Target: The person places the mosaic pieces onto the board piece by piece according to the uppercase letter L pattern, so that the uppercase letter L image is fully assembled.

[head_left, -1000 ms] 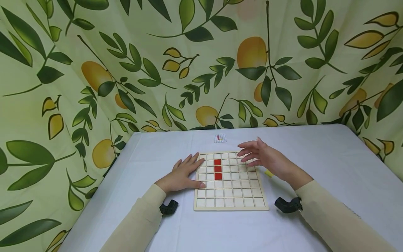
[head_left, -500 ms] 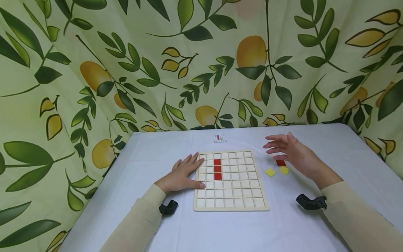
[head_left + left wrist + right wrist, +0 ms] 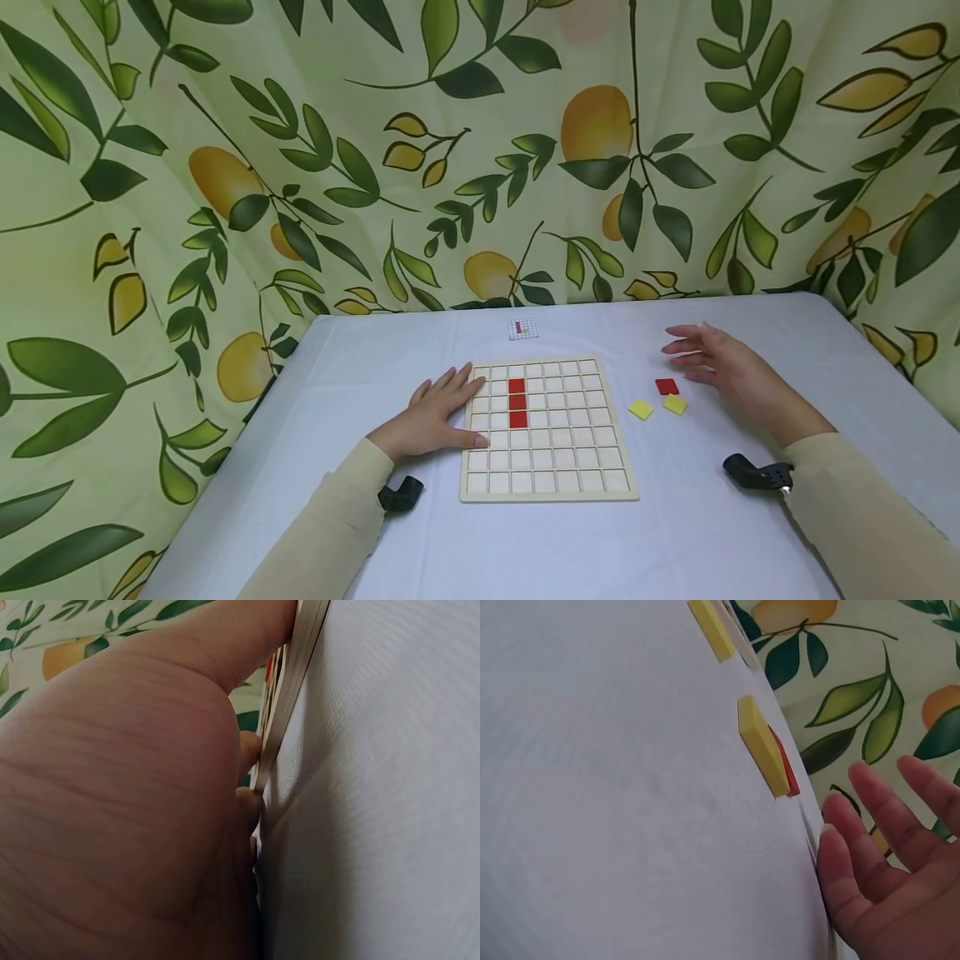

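A pale wooden grid board [image 3: 551, 458] lies flat on the white-covered table, with three red square tiles [image 3: 517, 402] stacked in one column of its cells. My left hand [image 3: 438, 417] rests on the board's left edge, fingers spread and thumb across the rim. To the right of the board lie two yellow square tiles [image 3: 641, 409] and one loose red tile [image 3: 667, 387]. Just right of these tiles my right hand [image 3: 723, 367] hovers with relaxed fingers and nothing in it. The right wrist view shows its fingers [image 3: 881, 806] apart from the yellow tile [image 3: 761, 746] and red tile.
A small printed grid card [image 3: 522, 328] with red and yellow marks lies behind the board. The white cloth [image 3: 360, 533] spreads around everything. A leaf-and-fruit patterned curtain [image 3: 480, 167] hangs behind and to the left of the table.
My right hand has moved right, from above the board to beyond the loose tiles, uncovering the yellow tiles and then the red one. My left hand has stayed in place.
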A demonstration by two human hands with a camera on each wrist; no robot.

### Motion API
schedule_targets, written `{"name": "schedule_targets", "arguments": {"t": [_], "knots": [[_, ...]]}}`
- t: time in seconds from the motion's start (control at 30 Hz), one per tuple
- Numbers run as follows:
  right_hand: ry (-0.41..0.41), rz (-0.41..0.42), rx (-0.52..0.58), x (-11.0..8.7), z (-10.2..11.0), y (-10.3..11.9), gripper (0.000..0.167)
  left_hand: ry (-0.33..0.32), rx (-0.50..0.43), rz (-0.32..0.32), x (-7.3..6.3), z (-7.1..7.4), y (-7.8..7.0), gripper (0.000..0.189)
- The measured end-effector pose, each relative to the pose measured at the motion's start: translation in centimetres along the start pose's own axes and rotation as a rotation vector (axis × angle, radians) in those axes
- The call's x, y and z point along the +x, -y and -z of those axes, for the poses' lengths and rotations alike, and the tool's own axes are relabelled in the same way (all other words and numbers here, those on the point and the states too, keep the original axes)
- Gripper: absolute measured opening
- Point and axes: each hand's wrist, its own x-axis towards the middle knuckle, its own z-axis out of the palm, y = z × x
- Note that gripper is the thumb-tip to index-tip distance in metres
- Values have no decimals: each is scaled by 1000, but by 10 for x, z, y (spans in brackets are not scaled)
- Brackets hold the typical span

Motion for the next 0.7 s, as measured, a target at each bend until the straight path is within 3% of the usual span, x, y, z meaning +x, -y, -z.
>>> {"name": "schedule_targets", "arguments": {"t": [0.3, 0.7], "knots": [[0, -126, -187, 1, -3, -15, 70, -2, 10, -3, 0, 0, 0, 108], [11, -59, -302, -1, -6, -18, 56, -3, 12, -6, -1, 0, 0, 110]]}}
